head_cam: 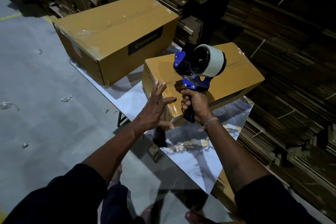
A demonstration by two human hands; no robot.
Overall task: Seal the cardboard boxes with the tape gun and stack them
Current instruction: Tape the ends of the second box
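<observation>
A smaller cardboard box (234, 78) lies on the marble-patterned table (192, 152), its flaps closed. My right hand (195, 104) grips the black handle of a blue tape gun (198, 67) carrying a white tape roll, held just above the box's near end. My left hand (154, 107) has its fingers spread and presses against the box's near left corner. A larger taped cardboard box (112, 32) with a dark "Crompton" label lies at the table's far end.
Tall stacks of flattened, bundled cardboard (283, 29) fill the back and right side. Grey concrete floor (36, 82) to the left holds scattered tape scraps. Another brown box (224, 187) sits low under the table's right edge. My feet show at the bottom.
</observation>
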